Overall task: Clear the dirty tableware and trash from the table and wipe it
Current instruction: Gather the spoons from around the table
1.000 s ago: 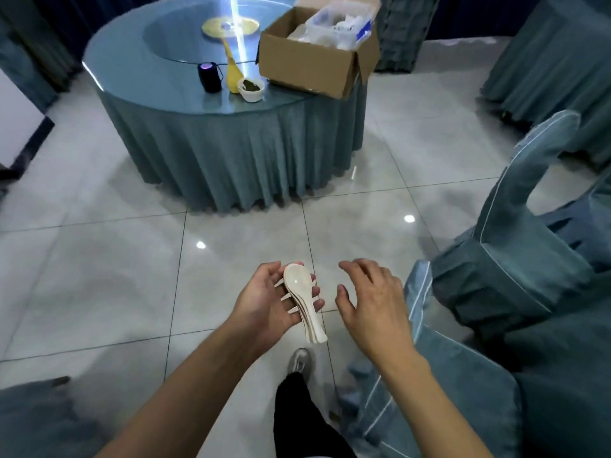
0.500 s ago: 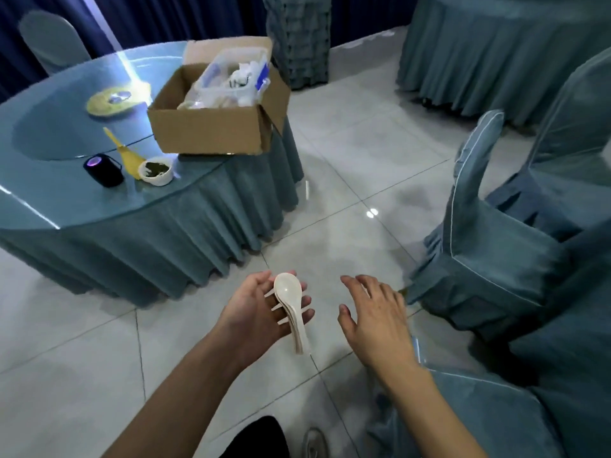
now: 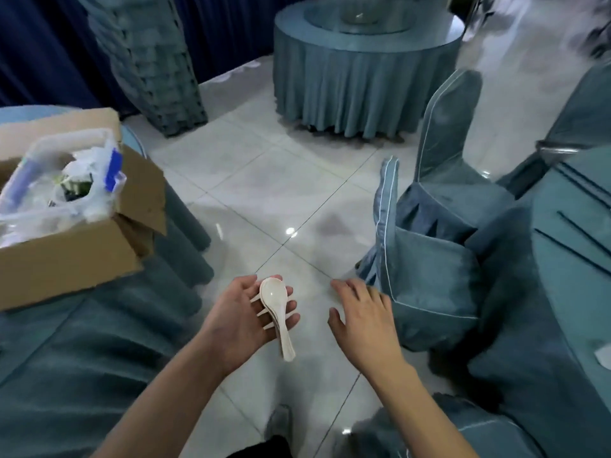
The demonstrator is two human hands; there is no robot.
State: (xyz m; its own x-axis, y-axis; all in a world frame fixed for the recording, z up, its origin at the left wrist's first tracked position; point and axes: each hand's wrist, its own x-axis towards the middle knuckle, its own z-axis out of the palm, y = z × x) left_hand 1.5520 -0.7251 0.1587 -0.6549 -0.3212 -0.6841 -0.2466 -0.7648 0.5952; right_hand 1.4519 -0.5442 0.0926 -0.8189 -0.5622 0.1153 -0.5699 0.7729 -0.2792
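My left hand [image 3: 243, 317] holds a small stack of white ceramic soup spoons [image 3: 276, 312] in its palm, bowls up, handles pointing toward me, fingers curled under them. Beside it, my right hand [image 3: 362, 320] hovers palm down with relaxed spread fingers and holds nothing. At the left a cardboard box [image 3: 71, 256] sits on a teal-clothed round table [image 3: 82, 358]; inside it is a clear plastic tub [image 3: 56, 180] with collected tableware. At the right edge is another teal table [image 3: 575, 246] with dark chopsticks [image 3: 575, 229] on it.
Two chairs in teal covers [image 3: 433, 259] stand close on my right. A third round clothed table [image 3: 360, 67] is at the back, with a stack of covered chairs [image 3: 145, 61] at the back left. Glossy tiled floor [image 3: 264, 193] runs between the tables.
My view has swung right: the box table slid to the left edge, and the chairs and right-hand table came into view. Both hands keep their pose, the left still holding the spoons.
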